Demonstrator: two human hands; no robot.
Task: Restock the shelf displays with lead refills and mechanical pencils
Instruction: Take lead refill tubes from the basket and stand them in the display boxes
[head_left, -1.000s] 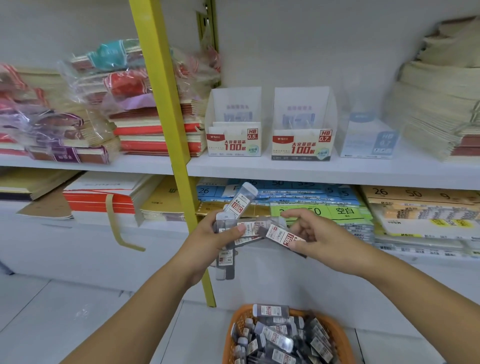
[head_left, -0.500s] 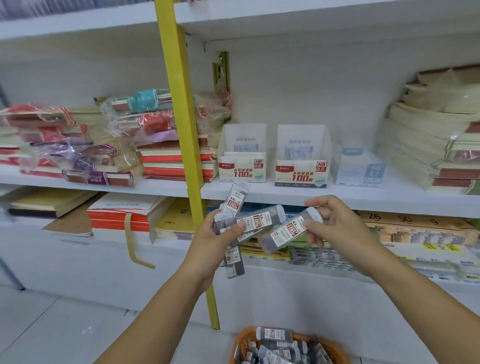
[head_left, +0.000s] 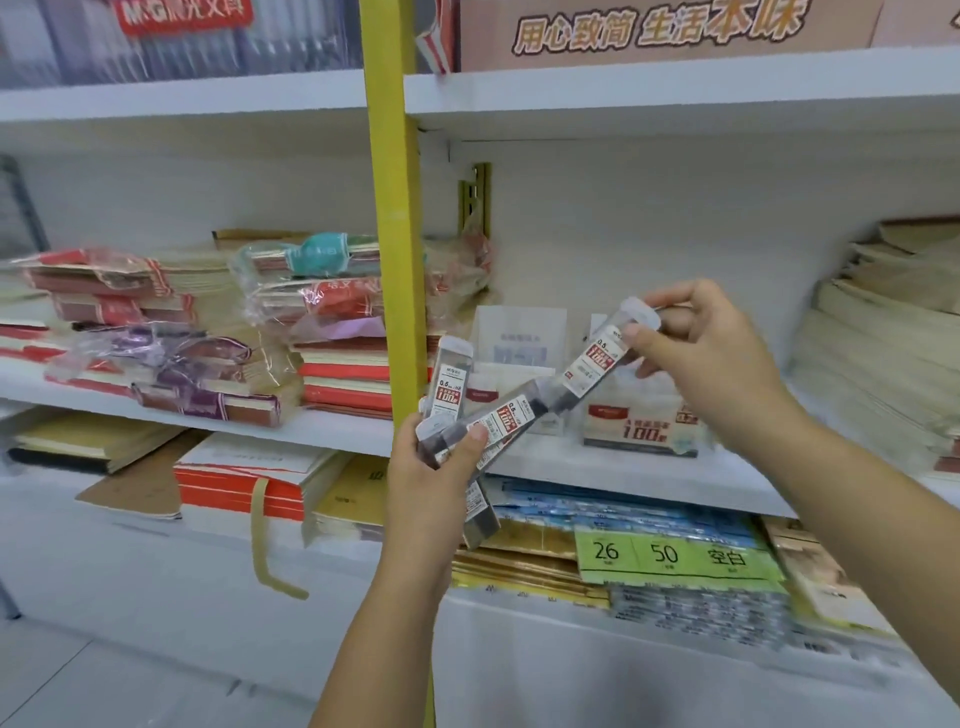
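Restocking: left hand (head_left: 431, 483) grips a fan of lead refill tubes (head_left: 491, 422) before the front edge of the shelf (head_left: 597, 478); right hand (head_left: 717, 358) pinches a single tube (head_left: 597, 361) by its capped end. Light, stiff, smooth plastic, likely slippery; best held near the cap.

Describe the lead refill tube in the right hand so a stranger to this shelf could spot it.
Find the yellow upright post; just right of it, in front of the white display boxes, is the right hand. It pinches one clear, red-labelled lead refill tube by its capped upper end. Unlike the tubes bunched in the left hand, it is held singly.
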